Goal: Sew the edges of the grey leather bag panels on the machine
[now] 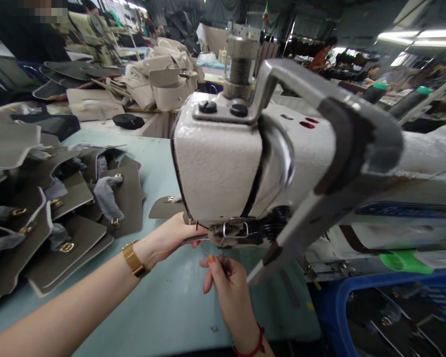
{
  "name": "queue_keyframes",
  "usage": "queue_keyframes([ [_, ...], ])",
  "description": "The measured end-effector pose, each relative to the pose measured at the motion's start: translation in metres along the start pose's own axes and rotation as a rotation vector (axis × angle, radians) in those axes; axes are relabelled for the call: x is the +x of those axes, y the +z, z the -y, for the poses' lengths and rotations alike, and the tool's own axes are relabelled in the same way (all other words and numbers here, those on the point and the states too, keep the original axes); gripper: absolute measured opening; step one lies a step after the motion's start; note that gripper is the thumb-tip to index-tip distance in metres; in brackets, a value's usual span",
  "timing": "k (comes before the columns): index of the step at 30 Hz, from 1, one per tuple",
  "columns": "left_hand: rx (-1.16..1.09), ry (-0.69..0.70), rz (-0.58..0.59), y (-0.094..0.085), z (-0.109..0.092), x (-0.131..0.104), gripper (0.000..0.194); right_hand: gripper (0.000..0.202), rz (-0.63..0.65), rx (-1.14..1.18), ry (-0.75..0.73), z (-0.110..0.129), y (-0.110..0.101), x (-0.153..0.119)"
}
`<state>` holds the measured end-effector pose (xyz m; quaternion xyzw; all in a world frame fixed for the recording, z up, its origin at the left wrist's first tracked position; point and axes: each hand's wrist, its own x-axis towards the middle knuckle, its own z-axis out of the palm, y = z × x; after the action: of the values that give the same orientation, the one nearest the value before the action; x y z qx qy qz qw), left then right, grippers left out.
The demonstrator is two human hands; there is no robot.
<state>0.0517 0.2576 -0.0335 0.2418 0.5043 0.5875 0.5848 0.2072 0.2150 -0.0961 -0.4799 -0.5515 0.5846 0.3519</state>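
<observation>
At eight to nine o'clock, read from centre of view: layered heap of dark grey panels (pixel 72 196), pale-edged, with gold-coloured clasps and greyish wrapping, on pale green tabletop (pixel 182 307). At ten: black roll (pixel 128 121), lying flat. At eight, on left wrist: gold-coloured band (pixel 136 259). At eleven: jumbled cream bags (pixel 163 79), beyond tabletop. At eight, closer in: small grey panel (pixel 159 209), just past left wrist. At seven: left hand (pixel 180 233), thumb and fingers narrowed on dark grey piece (pixel 197 238); link with small grey panel: cannot tell. At centre: white sewing machine head (pixel 215 168), over inner end of dark grey piece. At six: right hand (pixel 228 285), near left hand, not touching; fingers curled, thumb and index close together beside thin strand (pixel 205 249); actual grip on strand: cannot tell. At five, on right wrist: red bracelet (pixel 260 339). At three: slanting grey metal bar (pixel 325 210), dark-wrapped in places. At four: blue basket (pixel 336 307), holding similar panels. At two: dark thread cones (pixel 370 96), green-topped.
</observation>
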Motion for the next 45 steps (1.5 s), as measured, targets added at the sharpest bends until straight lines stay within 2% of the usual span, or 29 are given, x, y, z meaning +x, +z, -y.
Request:
queue_keyframes([
  [3,0.090,-0.048,0.122,-0.004,0.004,0.000,0.009,0.050,0.006,0.016,0.016,0.000,0.001,-0.002],
  [6,0.127,-0.047,0.145,-0.011,0.015,0.002,0.012,0.049,0.015,0.020,0.038,0.000,0.002,-0.005],
  [11,0.117,-0.034,0.086,-0.019,0.038,0.001,0.014,0.048,0.037,0.026,0.042,-0.003,0.001,-0.009],
  [15,0.069,-0.005,-0.018,-0.015,0.056,-0.009,0.019,0.046,0.037,0.038,0.061,-0.002,0.000,-0.011],
  [20,-0.053,0.022,-0.215,0.002,0.078,-0.026,0.022,0.042,0.019,0.081,0.066,-0.005,-0.003,-0.013],
  [24,-0.169,0.087,-0.385,0.025,0.092,-0.037,0.026,0.036,0.022,0.146,0.084,-0.012,-0.011,-0.015],
  [27,-0.199,0.082,-0.514,0.042,0.100,-0.045,0.032,0.034,0.002,0.165,0.102,-0.014,-0.021,-0.017],
  [33,-0.186,0.091,-0.568,0.063,0.111,-0.058,0.029,0.036,-0.067,0.208,0.124,-0.012,-0.039,-0.022],
  [36,-0.170,0.084,-0.556,0.065,0.110,-0.059,0.028,0.036,-0.076,0.225,0.136,-0.012,-0.044,-0.026],
  [39,-0.162,0.011,-0.493,0.062,0.112,-0.059,0.028,0.035,-0.083,0.208,0.145,-0.016,-0.045,-0.029],
  [42,-0.149,-0.051,-0.346,0.052,0.124,-0.071,0.029,0.036,-0.085,0.169,0.153,-0.024,-0.047,-0.031],
  [45,0.019,-0.199,-0.090,0.033,0.128,-0.099,0.037,0.040,-0.079,0.126,0.163,-0.033,-0.054,-0.032],
])
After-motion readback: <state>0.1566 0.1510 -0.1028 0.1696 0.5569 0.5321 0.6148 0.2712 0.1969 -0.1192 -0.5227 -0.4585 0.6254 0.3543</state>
